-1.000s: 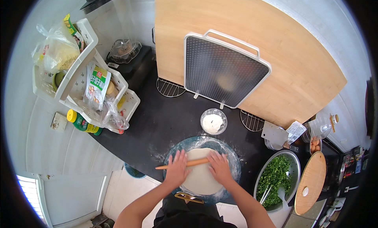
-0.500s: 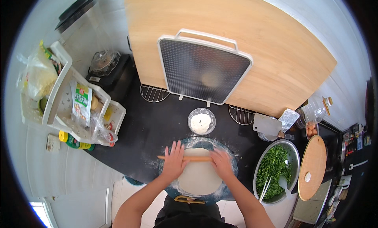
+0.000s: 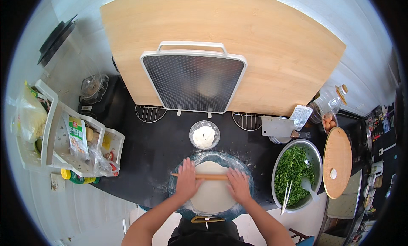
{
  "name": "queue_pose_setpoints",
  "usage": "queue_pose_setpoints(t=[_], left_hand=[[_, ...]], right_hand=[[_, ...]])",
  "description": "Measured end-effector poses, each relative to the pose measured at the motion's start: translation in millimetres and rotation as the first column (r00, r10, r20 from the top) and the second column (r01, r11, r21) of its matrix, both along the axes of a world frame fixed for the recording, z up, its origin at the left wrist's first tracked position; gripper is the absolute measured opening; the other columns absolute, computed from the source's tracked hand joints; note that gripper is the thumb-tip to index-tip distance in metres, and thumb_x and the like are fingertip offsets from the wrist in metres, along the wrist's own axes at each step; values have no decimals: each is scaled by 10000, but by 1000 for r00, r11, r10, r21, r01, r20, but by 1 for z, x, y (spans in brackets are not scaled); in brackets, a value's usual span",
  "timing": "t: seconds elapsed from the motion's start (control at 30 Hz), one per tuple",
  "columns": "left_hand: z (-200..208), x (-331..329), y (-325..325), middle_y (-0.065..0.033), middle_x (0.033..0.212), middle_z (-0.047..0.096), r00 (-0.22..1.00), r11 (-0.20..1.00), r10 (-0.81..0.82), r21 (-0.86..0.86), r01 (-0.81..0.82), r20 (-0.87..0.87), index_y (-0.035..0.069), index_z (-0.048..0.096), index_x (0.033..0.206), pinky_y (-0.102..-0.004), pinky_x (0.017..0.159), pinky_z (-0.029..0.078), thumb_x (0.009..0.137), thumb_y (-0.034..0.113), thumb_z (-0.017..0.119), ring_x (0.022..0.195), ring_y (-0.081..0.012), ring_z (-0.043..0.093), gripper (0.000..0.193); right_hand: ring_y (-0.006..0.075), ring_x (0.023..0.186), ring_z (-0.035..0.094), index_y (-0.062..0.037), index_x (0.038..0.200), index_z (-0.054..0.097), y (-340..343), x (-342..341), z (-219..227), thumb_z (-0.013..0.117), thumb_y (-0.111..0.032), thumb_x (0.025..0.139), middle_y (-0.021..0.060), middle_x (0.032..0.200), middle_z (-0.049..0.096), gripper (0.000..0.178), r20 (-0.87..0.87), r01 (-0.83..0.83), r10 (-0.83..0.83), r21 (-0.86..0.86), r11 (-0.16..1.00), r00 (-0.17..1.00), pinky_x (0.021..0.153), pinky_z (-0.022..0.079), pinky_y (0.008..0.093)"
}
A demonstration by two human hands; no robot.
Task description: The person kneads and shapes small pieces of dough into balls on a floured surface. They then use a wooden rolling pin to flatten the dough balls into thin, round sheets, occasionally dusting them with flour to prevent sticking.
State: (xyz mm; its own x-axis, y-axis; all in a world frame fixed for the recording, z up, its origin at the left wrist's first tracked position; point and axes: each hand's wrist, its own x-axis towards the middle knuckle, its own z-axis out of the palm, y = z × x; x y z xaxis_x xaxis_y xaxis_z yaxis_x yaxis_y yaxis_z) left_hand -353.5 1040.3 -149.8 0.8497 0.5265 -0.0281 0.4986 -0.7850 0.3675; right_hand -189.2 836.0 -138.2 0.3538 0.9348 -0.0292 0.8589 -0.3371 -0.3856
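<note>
A thin wooden rolling pin (image 3: 211, 176) lies crosswise over a round, flat sheet of dough (image 3: 212, 197). My left hand (image 3: 187, 179) rests flat on the pin's left part, fingers stretched forward. On the right part my right hand (image 3: 239, 184) presses flat too, its fingers extended and a little blurred. Both palms touch the pin from above without wrapping round it. Under the dough is a round blue-green board (image 3: 174, 184), dusted with flour. Just beyond it stands a clear bowl of white flour (image 3: 204, 136).
To the right are a metal basin (image 3: 319, 161) of chopped greens with chopsticks and a spatula, a round wooden board (image 3: 340, 154), a cleaver (image 3: 278, 127) and eggs (image 3: 328, 123). A handled cutting board (image 3: 193, 80) leans at the back. White storage baskets (image 3: 95, 131) stand left.
The pin and both hands have come slightly nearer to me over the dough. The whole view has turned and shifted a little, bringing a blue item into sight at the lower right.
</note>
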Motion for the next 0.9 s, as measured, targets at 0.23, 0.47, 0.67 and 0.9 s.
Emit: queue_pose_setpoints(t=[0.23,0.47,0.67,0.9], left_hand=[[11,60,28,-173,1530,276,963,940,-270,220,261,11,-39,277,1454,-424,1155,209,899,450,535,1419,-292,264,783],[7,27,17,-197,1520,282,882,875,-470,110,472,-46,-31,276,1455,-455,1149,210,905,474,523,1421,-333,253,786],[7,53,32,-157,1538,265,838,805,-528,233,546,-139,11,266,1473,-429,1160,205,903,500,512,1429,-295,247,790],[15,73,31,-123,1557,240,851,828,-504,197,524,-148,25,251,1486,-410,1161,205,923,510,470,1440,-253,221,774]], right_hand=[[334,1396,284,-36,1395,412,43,42,-6,574,-308,884,151,1503,332,601,48,264,-270,102,959,962,1136,193,519],[352,1399,282,-43,1387,411,8,29,-1,574,-287,867,174,1492,346,597,-13,166,-166,125,978,986,1136,177,513],[321,1372,334,-80,1373,446,15,24,1,653,-286,841,137,1469,385,608,45,259,-264,101,961,963,1103,255,503],[316,1263,470,-73,1140,604,36,49,-21,704,-147,778,120,1267,562,383,18,82,-92,300,950,996,1027,384,442]])
